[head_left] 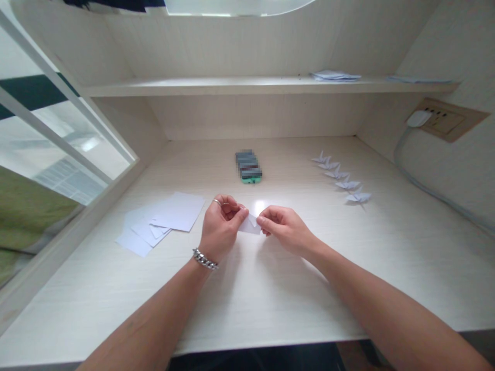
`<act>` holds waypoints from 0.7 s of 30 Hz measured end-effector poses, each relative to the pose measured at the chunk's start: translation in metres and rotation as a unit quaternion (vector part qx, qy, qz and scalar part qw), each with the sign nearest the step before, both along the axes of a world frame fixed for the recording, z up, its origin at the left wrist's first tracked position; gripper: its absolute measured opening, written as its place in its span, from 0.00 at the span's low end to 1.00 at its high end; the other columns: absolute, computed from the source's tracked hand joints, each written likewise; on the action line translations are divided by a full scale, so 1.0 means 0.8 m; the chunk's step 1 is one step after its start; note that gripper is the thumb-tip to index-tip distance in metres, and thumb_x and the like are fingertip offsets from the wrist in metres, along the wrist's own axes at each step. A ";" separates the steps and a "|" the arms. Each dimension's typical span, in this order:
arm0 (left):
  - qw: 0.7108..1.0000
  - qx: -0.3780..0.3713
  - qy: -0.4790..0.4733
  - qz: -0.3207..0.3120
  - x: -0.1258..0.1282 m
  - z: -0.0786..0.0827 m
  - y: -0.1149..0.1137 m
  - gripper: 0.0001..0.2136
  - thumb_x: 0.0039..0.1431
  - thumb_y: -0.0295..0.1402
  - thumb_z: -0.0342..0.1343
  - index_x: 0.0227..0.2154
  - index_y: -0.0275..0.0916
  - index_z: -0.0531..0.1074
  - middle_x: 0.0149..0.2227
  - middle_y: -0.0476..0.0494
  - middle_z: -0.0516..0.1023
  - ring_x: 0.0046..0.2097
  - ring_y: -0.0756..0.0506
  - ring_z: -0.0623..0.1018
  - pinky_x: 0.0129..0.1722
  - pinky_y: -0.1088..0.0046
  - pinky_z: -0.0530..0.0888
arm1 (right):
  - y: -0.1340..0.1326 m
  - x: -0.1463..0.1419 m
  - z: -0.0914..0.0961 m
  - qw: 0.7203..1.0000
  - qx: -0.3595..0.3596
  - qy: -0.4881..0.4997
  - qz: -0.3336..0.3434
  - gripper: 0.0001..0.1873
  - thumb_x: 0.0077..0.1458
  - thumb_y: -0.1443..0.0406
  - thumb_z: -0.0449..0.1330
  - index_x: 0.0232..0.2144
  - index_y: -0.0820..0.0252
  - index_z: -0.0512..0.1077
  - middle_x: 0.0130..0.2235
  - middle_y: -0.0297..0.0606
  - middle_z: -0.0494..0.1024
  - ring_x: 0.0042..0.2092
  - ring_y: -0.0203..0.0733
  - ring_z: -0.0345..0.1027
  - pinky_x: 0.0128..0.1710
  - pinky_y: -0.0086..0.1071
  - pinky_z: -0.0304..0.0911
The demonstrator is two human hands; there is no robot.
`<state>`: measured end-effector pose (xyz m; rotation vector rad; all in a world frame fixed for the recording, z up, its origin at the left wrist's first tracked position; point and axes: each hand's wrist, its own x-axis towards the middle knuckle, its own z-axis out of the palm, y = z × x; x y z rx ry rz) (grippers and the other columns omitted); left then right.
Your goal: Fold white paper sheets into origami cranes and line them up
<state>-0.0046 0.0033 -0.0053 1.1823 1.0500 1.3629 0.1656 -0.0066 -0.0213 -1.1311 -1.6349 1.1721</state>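
Note:
Between my two hands is a small folded piece of white paper [250, 225], raised a little over the desk. My left hand [221, 226], with a ring and a chain bracelet, pinches its left side between thumb and fingers. At the paper's right edge, the thumb and forefinger of my right hand [285, 226] grip it too; the other fingers are curled. Left of my hands lie several loose white paper sheets [176, 211], overlapping. Over to the right, several folded white paper cranes [348, 185] stand in a slanting row.
Behind my hands lies a phone [249, 167] with a blurred screen. A shelf [232, 86] spans the back, holding a paper stack [335, 76]. On the right wall, a plug [418, 118] sits in a socket, its cable [429, 190] running down along the desk [247, 309].

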 end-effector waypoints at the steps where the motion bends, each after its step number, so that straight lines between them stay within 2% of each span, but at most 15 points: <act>1: 1.000 0.000 0.000 0.000 0.001 0.000 -0.001 0.16 0.43 0.29 0.67 0.30 0.38 0.64 0.27 0.52 0.74 0.29 0.52 0.75 0.31 0.77 0.71 | -0.001 0.000 0.001 1.000 0.011 -0.014 -0.006 0.12 0.56 0.60 0.58 0.25 0.61 0.70 0.24 0.33 0.71 0.27 0.34 0.63 0.28 0.28 0.56; 6: 0.999 -0.013 0.001 -0.037 0.002 0.000 -0.002 0.17 0.42 0.29 0.69 0.32 0.36 0.66 0.28 0.50 0.76 0.30 0.52 0.75 0.31 0.77 0.72 | -0.002 0.003 0.007 0.998 0.028 -0.052 -0.036 0.11 0.56 0.62 0.58 0.24 0.61 0.70 0.24 0.32 0.71 0.27 0.34 0.62 0.27 0.28 0.55; 12: 0.999 -0.018 0.009 -0.046 0.003 0.000 -0.004 0.15 0.39 0.28 0.70 0.29 0.36 0.68 0.26 0.50 0.76 0.29 0.51 0.76 0.31 0.76 0.72 | -0.008 0.000 0.015 0.997 0.047 -0.064 -0.015 0.09 0.56 0.63 0.57 0.27 0.61 0.72 0.28 0.35 0.75 0.31 0.35 0.65 0.30 0.28 0.58; 16: 0.998 -0.025 -0.001 -0.052 0.002 -0.001 -0.003 0.14 0.43 0.30 0.68 0.32 0.36 0.70 0.26 0.49 0.78 0.30 0.50 0.77 0.31 0.75 0.73 | -0.007 0.001 0.014 0.998 0.041 -0.049 -0.020 0.08 0.56 0.64 0.57 0.26 0.61 0.72 0.27 0.34 0.74 0.29 0.34 0.64 0.29 0.28 0.57; 21: 0.998 -0.042 0.000 -0.042 0.000 -0.001 -0.001 0.15 0.50 0.36 0.64 0.39 0.35 0.71 0.30 0.45 0.80 0.32 0.47 0.79 0.36 0.69 0.75 | -0.005 0.003 0.010 0.997 0.047 -0.046 -0.038 0.08 0.55 0.64 0.57 0.26 0.61 0.72 0.27 0.33 0.73 0.29 0.34 0.64 0.29 0.28 0.56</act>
